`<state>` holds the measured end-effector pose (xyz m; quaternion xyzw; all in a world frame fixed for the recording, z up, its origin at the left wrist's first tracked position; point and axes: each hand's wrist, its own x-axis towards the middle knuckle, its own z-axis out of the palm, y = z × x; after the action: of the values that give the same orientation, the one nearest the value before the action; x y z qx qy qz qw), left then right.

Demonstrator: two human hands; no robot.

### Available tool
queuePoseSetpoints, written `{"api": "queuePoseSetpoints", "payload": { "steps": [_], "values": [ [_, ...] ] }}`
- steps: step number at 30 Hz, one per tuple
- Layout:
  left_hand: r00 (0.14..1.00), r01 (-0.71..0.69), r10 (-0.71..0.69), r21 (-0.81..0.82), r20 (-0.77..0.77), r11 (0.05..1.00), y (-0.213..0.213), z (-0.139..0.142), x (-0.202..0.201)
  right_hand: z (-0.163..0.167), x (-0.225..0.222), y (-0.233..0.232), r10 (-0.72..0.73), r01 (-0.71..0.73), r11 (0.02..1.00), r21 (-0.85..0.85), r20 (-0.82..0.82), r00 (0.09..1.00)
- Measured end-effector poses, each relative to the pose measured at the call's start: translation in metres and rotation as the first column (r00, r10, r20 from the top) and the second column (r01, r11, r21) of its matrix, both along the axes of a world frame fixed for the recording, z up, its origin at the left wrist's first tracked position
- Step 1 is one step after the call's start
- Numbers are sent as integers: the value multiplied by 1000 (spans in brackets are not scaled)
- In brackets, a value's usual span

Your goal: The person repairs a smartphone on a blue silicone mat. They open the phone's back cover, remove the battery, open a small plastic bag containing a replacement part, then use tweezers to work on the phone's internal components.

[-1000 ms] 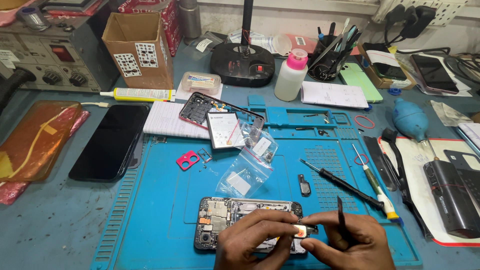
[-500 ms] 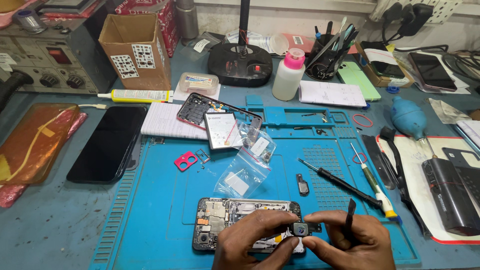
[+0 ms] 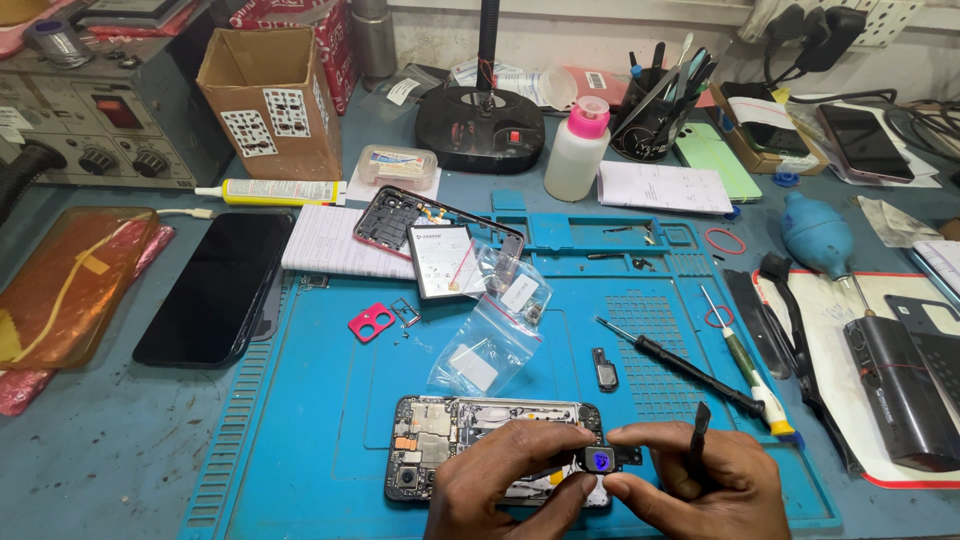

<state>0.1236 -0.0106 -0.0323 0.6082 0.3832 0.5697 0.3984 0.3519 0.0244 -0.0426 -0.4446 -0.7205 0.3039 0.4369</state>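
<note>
An opened phone body point(image 3: 440, 450) lies on the blue repair mat point(image 3: 330, 420) near the front edge, its circuit boards exposed. Over its right end, my left hand point(image 3: 510, 480) and my right hand point(image 3: 690, 485) together pinch a small black camera module point(image 3: 600, 460) with a bluish lens. My right hand also holds black tweezers point(image 3: 700, 425) that stick upward between its fingers. The right part of the phone is hidden under my hands.
On the mat lie a black screwdriver point(image 3: 680, 365), a green-handled screwdriver point(image 3: 750, 375), clear plastic bags point(image 3: 490, 340), a pink camera frame point(image 3: 372, 322) and a small black part point(image 3: 604, 370). A black phone point(image 3: 215, 285) lies left; a second opened phone point(image 3: 430, 235), a cardboard box point(image 3: 270, 95) and a white bottle point(image 3: 580, 150) stand behind.
The small part between my fingers has turned: a pale face showed a second ago, now a dark face with a bluish lens. The tweezers have shifted slightly right.
</note>
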Motion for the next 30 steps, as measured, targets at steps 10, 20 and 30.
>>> {"api": "queuePoseSetpoints", "payload": {
  "steps": [10,20,30],
  "values": [
    [1000,-17,17,6,2,1000,0,1,-1,3,-1,0,-26,27,999,-41,20,999],
    [996,-85,90,169,-22,982,-1,-3,2,-3,1,-2,-52,52,995,-90,3,999],
    [992,-101,114,198,-55,975,0,23,-5,3,-4,3,-103,52,993,-107,-556,825]
  ]
}}
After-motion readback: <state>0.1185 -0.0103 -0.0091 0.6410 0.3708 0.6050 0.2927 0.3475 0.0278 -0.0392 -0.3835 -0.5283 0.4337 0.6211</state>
